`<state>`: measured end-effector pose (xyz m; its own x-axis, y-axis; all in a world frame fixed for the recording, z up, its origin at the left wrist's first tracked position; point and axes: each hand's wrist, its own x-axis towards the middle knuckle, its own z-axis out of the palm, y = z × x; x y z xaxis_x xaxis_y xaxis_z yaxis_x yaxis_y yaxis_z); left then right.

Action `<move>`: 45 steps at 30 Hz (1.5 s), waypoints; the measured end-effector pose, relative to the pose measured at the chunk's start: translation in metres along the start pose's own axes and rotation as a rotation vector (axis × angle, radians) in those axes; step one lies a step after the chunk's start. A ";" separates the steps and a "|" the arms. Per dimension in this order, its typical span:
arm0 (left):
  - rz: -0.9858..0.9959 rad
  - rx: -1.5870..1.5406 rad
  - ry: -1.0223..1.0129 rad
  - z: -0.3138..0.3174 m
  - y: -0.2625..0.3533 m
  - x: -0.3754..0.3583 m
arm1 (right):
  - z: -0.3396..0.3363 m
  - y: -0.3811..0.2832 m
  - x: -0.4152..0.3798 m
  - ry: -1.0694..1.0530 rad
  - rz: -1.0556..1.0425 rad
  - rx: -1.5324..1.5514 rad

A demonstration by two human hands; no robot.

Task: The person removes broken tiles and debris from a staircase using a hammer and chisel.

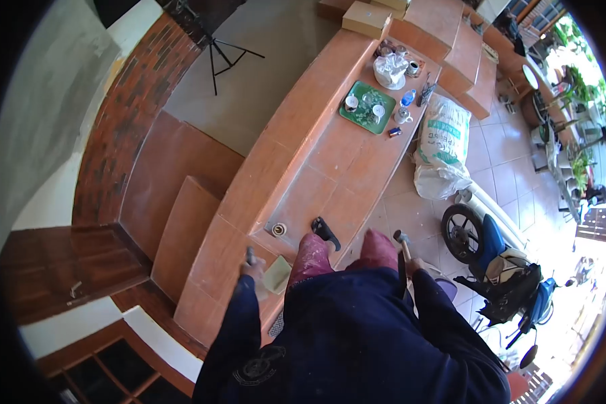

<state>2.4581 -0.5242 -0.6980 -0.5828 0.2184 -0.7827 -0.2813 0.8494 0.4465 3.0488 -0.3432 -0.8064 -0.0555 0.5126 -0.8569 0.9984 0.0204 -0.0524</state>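
My left hand [252, 271], somewhat blurred, is closed around a small dark grey object [250, 254] whose top sticks up above the fingers; its kind is unclear. Below and right of that hand, a pale green block or box [277, 275] lies on the tiled ledge [303, 195]. In my right hand [415, 266], at the right of my body, is the handle of a hammer [401, 237], head pointing up and away. A black sandal-like item [325, 232] rests beside my knee, with a small round cup-like object [279, 229] to its left.
Farther along the ledge are a green tray [367, 108] with cups, a white plastic bag [390, 70] and a blue-topped bottle [407, 98]. A filled white sack [443, 145], pipes [495, 219] and a motorbike [491, 249] stand right. A tripod [215, 50] is at upper left.
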 end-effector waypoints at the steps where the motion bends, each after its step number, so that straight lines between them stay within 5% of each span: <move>1: -0.037 -0.075 -0.003 -0.017 0.055 0.002 | -0.020 -0.021 -0.001 -0.021 -0.091 -0.053; 4: 0.015 -0.148 0.066 -0.057 0.147 0.022 | -0.095 -0.109 -0.026 -0.051 -0.107 0.006; 6: 0.077 -0.137 0.067 -0.068 0.206 0.026 | -0.127 -0.149 -0.022 0.032 0.165 0.540; 10: 0.276 0.028 -0.006 -0.056 0.249 0.063 | -0.175 -0.205 0.022 0.069 0.159 0.727; 13: 0.137 -0.084 -0.098 -0.043 0.208 0.127 | -0.212 -0.238 0.068 0.041 0.006 0.386; 15: -0.038 0.012 -0.086 -0.034 0.231 0.114 | -0.243 -0.263 0.104 -0.071 -0.049 0.154; 17: -0.189 0.356 -0.015 -0.040 0.270 0.080 | -0.263 -0.291 0.119 -0.097 -0.023 0.234; 20: -0.179 0.466 -0.022 -0.052 0.301 0.082 | -0.314 -0.319 0.133 0.051 0.158 0.848; 24: -0.148 0.508 -0.015 -0.066 0.356 0.112 | -0.399 -0.351 0.141 -0.076 -0.019 1.161; 27: -0.118 0.520 -0.012 -0.070 0.399 0.146 | -0.442 -0.367 0.172 0.070 -0.327 0.569; 29: -0.095 0.528 -0.023 -0.064 0.440 0.170 | -0.454 -0.378 0.200 0.357 -0.578 -0.167; 36: -0.069 0.657 -0.107 -0.027 0.634 0.299 | -0.503 -0.443 0.216 0.637 -0.426 0.305; 37: -0.059 0.674 -0.102 -0.017 0.670 0.322 | -0.520 -0.464 0.209 0.524 -0.122 0.723; 40: 1.050 0.613 0.014 -0.018 0.659 0.554 | -0.525 -0.513 0.258 0.694 -0.065 0.977; 43: 0.065 0.443 -0.301 -0.035 0.799 0.565 | -0.599 -0.601 0.237 0.797 0.188 1.072; 45: 0.120 0.379 -0.310 -0.046 0.867 0.563 | -0.663 -0.633 0.213 0.874 0.129 1.199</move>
<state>1.8509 0.3135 -0.7318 -0.3244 0.4091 -0.8529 0.1038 0.9116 0.3978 2.4107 0.3220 -0.6161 0.4865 0.8047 -0.3403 0.3702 -0.5426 -0.7540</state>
